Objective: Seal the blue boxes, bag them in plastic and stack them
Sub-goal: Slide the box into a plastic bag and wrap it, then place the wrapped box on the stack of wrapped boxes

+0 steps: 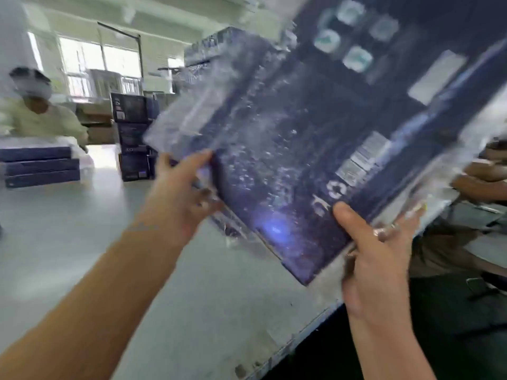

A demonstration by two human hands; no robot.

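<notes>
A large flat dark blue box [315, 138], wrapped in clear plastic, fills the upper right of the head view, tilted and lifted above the grey table [164, 283]. My left hand [181, 193] grips its left edge, where loose plastic [175, 124] sticks out. My right hand [375, 256] holds the near lower corner, thumb on the printed face, fingers under it. The picture is motion-blurred.
Three flat blue boxes [41, 167] lie stacked at the far left of the table, beside another person in a light top [41, 116]. A tower of blue boxes [134, 138] stands behind. The table's front edge [296, 344] runs diagonally at lower right, with brown items [485, 171] beyond.
</notes>
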